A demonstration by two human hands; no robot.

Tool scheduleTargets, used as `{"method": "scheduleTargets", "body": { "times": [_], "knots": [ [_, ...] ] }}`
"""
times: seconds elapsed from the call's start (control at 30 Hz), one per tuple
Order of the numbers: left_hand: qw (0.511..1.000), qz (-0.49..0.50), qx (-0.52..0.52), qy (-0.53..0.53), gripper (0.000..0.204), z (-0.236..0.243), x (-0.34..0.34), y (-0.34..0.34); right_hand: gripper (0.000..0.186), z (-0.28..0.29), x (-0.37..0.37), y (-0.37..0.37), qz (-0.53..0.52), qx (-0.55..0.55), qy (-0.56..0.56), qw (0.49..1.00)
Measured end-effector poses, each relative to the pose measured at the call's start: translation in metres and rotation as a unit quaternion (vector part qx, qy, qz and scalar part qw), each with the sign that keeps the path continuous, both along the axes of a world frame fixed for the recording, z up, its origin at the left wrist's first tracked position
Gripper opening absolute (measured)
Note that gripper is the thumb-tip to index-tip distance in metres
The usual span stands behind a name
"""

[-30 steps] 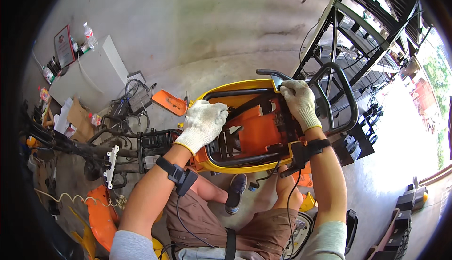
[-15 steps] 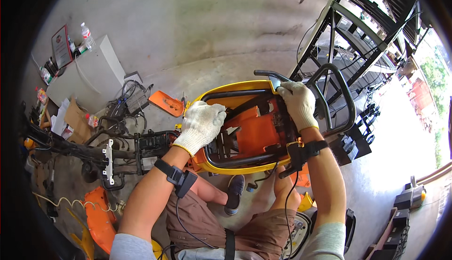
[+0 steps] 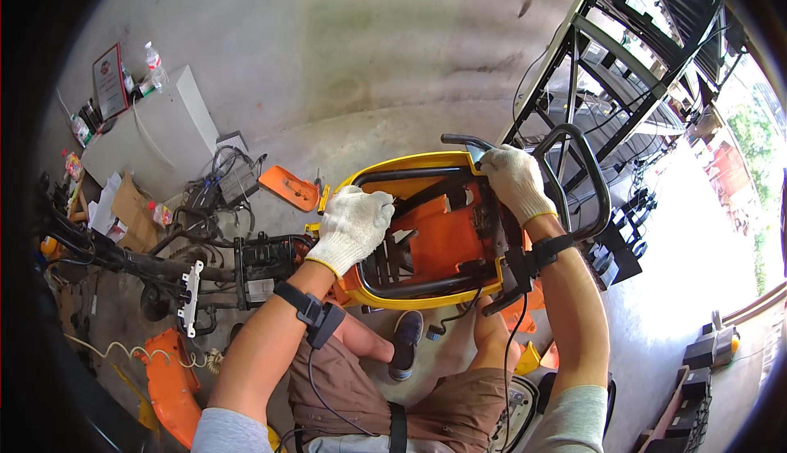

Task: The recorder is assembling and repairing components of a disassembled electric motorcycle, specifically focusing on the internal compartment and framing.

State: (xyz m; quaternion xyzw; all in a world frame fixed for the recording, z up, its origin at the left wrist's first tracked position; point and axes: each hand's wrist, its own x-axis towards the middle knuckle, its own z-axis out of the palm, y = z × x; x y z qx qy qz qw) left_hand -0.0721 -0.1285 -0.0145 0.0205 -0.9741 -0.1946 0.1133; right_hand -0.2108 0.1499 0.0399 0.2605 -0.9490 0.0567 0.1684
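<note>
Yellow cover (image 3: 410, 161), long way left to right

It sits in front. The left hand (image 3: 352, 227) curls on its left end, the right hand (image 3: 518, 182) on its far right corner, equally near; I cannot tell if they pinch.

The left hand (image 3: 354, 223), gloved, lies curled over the left end of a yellow cover (image 3: 410, 300); its fingertips are partly hidden. The right hand (image 3: 515, 181), gloved too, grasps the cover's far right corner, beside a black rail (image 3: 605, 195). An orange panel (image 3: 447, 244) shows inside the cover. Beyond, an orange piece (image 3: 288, 187) lies on the floor (image 3: 344, 137) near a pale cabinet (image 3: 143, 145) bearing a bottle (image 3: 153, 61). A rack (image 3: 571, 84) stands at the upper right.
</note>
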Motion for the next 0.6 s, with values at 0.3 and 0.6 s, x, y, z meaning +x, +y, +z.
{"method": "scheduleTargets", "body": {
  "times": [0.3,0.6],
  "knots": [
    [1.0,-0.011,0.008,-0.02,0.031,0.013,0.005,0.001,0.027,0.002,0.006,0.007,0.055,-0.11,-0.041,0.992],
    [1.0,-0.014,0.017,-0.017,0.031,0.01,0.005,0.0,0.028,0.0,0.008,0.009,0.022,-0.139,-0.033,0.989]
  ]
}}
